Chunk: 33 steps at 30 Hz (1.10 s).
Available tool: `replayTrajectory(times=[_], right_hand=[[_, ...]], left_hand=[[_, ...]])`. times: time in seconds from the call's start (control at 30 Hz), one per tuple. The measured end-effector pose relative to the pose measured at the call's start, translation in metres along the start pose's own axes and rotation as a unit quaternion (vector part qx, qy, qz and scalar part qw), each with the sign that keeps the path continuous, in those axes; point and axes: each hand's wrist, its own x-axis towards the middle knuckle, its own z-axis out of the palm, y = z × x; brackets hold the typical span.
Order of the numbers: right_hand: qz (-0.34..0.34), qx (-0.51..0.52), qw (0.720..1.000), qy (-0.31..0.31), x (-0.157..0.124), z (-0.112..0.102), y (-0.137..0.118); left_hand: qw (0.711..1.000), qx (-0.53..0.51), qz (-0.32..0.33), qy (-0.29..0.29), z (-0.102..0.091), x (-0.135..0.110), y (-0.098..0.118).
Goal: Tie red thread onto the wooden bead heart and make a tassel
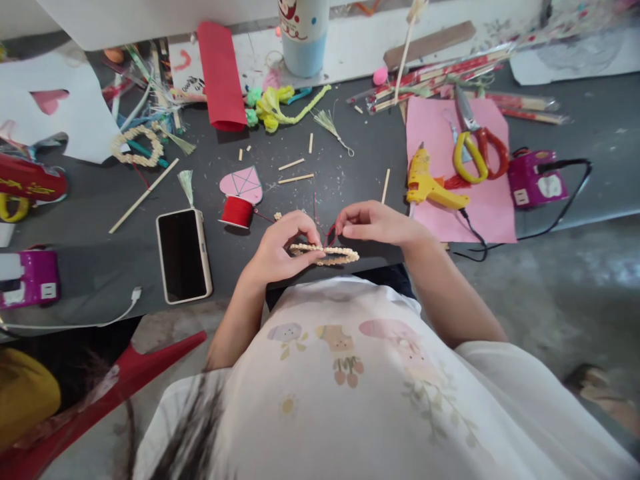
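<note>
My left hand pinches a ring of pale braided cord between thumb and fingers, close to the table's front edge. Red thread rises in a loop from the ring's upper side. My right hand has its fingertips closed on that thread, just right of the ring. Beyond my left hand stands a spool of red thread, touching a pink card with crossed lines. A strand runs from the spool toward my hands.
A phone lies to the left, near a second braided ring and a thin stick. On pink paper to the right rest a yellow glue gun and scissors. A tumbler stands at the back.
</note>
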Motion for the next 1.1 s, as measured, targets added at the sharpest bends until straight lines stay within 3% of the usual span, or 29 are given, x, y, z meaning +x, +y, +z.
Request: replayTrajectory(times=[0.1, 0.23, 0.43, 0.6, 0.83, 0.93, 1.0, 1.03, 1.1], right_hand=[[-0.002, 0.034, 0.999, -0.026, 0.004, 0.010, -0.001], [-0.031, 0.163, 0.986, -0.022, 0.009, 0.017, 0.003], [-0.053, 0.294, 0.954, -0.011, 0.009, 0.008, 0.010], [-0.062, 0.303, 0.951, 0.032, 0.009, 0.002, 0.011], [-0.023, 0.206, 0.972, 0.108, 0.008, -0.009, 0.011], [-0.007, 0.053, 0.980, 0.193, 0.004, -0.018, 0.006], [-0.037, -0.090, 0.964, 0.246, 0.000, -0.023, -0.002], [-0.065, -0.145, 0.955, 0.252, -0.001, -0.024, -0.008], [-0.098, -0.218, 0.955, 0.176, -0.002, -0.022, -0.021]], left_hand=[[1.000, 0.006, 0.002, -0.004, 0.001, 0.001, 0.001], [1.000, 0.014, 0.000, -0.008, 0.001, 0.001, 0.003], [1.000, 0.006, 0.001, -0.011, 0.001, 0.000, 0.001], [1.000, 0.005, -0.002, -0.010, 0.001, -0.001, 0.000], [1.000, 0.009, -0.001, -0.008, 0.000, -0.002, -0.001], [1.000, 0.003, -0.002, -0.008, 0.000, -0.002, 0.000], [1.000, 0.001, -0.001, -0.008, 0.000, -0.002, 0.001], [1.000, 0.002, -0.002, -0.006, 0.000, -0.002, 0.001], [1.000, 0.008, -0.003, -0.004, 0.000, -0.002, 0.002]])
